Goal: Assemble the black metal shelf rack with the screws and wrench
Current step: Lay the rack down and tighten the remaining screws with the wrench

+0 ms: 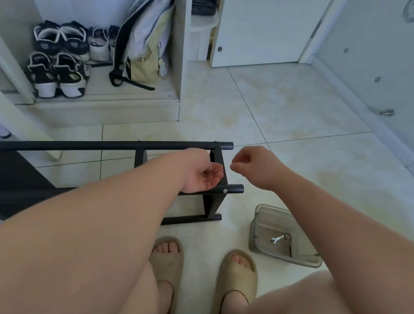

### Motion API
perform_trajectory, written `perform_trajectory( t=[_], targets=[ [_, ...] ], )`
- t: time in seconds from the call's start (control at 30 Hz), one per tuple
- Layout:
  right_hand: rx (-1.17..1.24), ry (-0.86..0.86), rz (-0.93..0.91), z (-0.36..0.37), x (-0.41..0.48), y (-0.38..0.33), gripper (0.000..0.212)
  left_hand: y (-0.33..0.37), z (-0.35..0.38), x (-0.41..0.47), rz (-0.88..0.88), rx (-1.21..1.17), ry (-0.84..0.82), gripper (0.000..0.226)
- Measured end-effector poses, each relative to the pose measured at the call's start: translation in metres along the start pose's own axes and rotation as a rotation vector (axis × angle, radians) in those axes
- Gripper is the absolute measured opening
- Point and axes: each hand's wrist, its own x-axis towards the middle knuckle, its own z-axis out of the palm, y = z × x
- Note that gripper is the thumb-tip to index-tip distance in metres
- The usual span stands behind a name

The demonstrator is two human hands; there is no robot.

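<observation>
The black metal shelf rack (105, 146) lies on its side on the tiled floor in front of me. My left hand (200, 174) is palm up at the rack's right end, between two tubes, its fingers loosely curled against the end plate (215, 201). I cannot tell whether anything lies in the palm. One silver screw head (225, 191) shows in the middle tube. Just right of the rack's end, my right hand (253, 165) pinches something tiny, apparently a screw, between thumb and forefinger. The small wrench (277, 239) lies in a clear plastic box (259, 229) on the floor to the right.
My two feet in beige slippers (167, 260) stand just below the rack. An open wardrobe with several shoes (57, 64) and a hanging bag (145, 48) is at the back left. A white door (265, 27) and wall close the back right.
</observation>
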Motion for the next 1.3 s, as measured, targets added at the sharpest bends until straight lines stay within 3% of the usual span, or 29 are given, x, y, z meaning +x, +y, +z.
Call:
perform_trajectory(
  t=[0.07,0.17,0.33,0.6,0.83,1.0,1.2,1.3],
  targets=[
    [-0.112,-0.128,0.074,0.012,0.007,0.012,0.016,-0.009,-0.002,0.013,0.04,0.177,0.05,0.03],
    [-0.276,-0.259,0.045,0.032,0.012,0.027,0.037,-0.012,-0.008,0.035,0.134,0.512,0.147,0.018],
    [-0.35,-0.303,-0.072,0.049,0.028,0.041,0.047,-0.001,-0.026,0.069,0.269,0.814,0.173,0.017],
    [-0.293,-0.381,-0.093,0.051,0.061,0.052,0.039,0.007,-0.032,0.099,0.298,0.963,0.122,0.013],
    [-0.301,-0.383,-0.106,0.051,0.061,0.051,0.045,-0.004,-0.007,0.099,0.224,0.898,0.019,0.014],
    [-0.368,-0.479,-0.101,0.055,0.044,0.055,0.051,-0.022,0.007,0.091,0.14,1.021,-0.072,0.02],
    [-0.341,-0.512,-0.101,0.051,0.038,0.058,0.045,-0.032,0.011,0.088,0.115,1.051,-0.036,0.023],
    [-0.407,-0.441,-0.192,0.049,0.04,0.058,0.052,-0.035,0.011,0.09,0.128,1.1,0.011,0.027]
  ],
)
